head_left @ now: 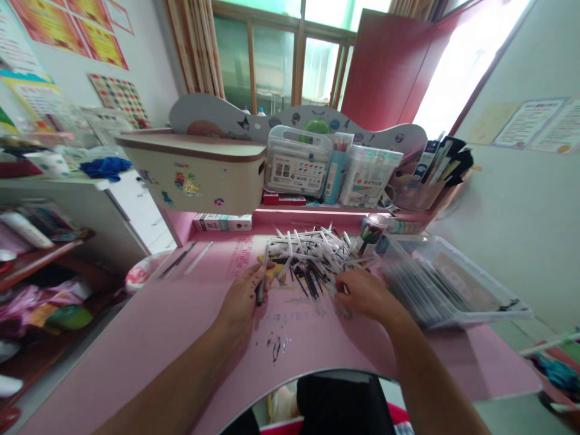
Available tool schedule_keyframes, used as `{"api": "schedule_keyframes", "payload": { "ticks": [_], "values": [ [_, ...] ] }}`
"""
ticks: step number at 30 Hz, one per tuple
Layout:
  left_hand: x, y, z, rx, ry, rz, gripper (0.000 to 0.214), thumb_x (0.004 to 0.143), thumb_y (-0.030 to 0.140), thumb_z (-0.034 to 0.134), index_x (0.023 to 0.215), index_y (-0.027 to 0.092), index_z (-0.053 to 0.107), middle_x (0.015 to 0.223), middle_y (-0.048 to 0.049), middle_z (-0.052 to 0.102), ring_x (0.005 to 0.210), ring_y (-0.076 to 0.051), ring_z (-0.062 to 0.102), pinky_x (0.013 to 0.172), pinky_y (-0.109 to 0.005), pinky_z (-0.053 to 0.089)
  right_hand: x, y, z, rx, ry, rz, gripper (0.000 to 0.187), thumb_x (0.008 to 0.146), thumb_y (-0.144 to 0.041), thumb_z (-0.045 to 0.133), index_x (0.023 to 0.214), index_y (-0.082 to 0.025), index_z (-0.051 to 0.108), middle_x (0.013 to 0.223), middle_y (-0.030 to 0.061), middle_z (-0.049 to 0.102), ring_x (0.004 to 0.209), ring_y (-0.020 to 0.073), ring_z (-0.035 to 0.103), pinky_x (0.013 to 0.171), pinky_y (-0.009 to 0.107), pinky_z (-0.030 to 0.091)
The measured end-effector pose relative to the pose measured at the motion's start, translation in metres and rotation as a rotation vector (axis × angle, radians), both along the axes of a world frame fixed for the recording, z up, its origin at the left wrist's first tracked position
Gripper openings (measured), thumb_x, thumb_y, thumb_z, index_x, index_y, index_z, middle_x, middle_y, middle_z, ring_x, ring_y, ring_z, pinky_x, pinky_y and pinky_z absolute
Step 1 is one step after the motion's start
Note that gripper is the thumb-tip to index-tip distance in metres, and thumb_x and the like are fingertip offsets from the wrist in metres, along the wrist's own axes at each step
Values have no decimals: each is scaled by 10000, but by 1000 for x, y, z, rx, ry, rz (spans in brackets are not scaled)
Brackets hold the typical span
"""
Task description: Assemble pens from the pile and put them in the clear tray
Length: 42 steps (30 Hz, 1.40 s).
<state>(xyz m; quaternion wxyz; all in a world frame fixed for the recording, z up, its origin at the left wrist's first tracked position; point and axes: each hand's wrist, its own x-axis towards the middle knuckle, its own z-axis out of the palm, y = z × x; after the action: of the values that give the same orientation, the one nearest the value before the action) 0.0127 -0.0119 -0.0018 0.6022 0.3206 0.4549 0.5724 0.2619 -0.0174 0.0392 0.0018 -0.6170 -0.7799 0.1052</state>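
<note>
A slim pen, dark at its near end and pale at its far end, stands nearly upright in the grip of my left hand. Small dark spots mark that hand. My right hand is at the right front edge of a heap of white pen barrels. Its fingers are curled in, and a blurred whitish shape shows below them; what they hold cannot be made out. Black slender pen parts lie loose along the heap's front. Ink-like smears mark the pink desk between my forearms.
At the right, a clear plastic box holds many pens. Behind the heap stands a clear jar. Two pens lie at the desk's left. A lidded bin, marker cases and a pen holder line the shelf.
</note>
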Motion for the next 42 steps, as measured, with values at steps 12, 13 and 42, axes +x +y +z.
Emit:
{"api": "schedule_keyframes", "payload": {
  "ticks": [12,13,42],
  "values": [
    [2,-4,3,-16,24,-103,333,732,350,727,979,132,686,587,54,505,448,-51,366,423,-160,252,-22,-5,-13,-12,31,-4,104,766,-159,574,808,-167,669,838,104,718,780,231,638,644,302,366],
    [3,-5,4,-28,21,-135,336,736,350,724,993,137,684,601,52,510,452,-54,376,422,-164,266,-20,-4,-13,-9,109,0,80,736,-152,583,786,-172,643,789,80,694,738,210,613,625,293,355],
    [5,-20,13,263,394,-572,300,828,445,690,947,187,786,913,-80,726,847,-215,623,799,-321,479,-42,0,-26,-53,1285,-28,307,897,-491,589,831,-192,610,534,-63,435,471,89,369,452,229,268]
  ]
}}
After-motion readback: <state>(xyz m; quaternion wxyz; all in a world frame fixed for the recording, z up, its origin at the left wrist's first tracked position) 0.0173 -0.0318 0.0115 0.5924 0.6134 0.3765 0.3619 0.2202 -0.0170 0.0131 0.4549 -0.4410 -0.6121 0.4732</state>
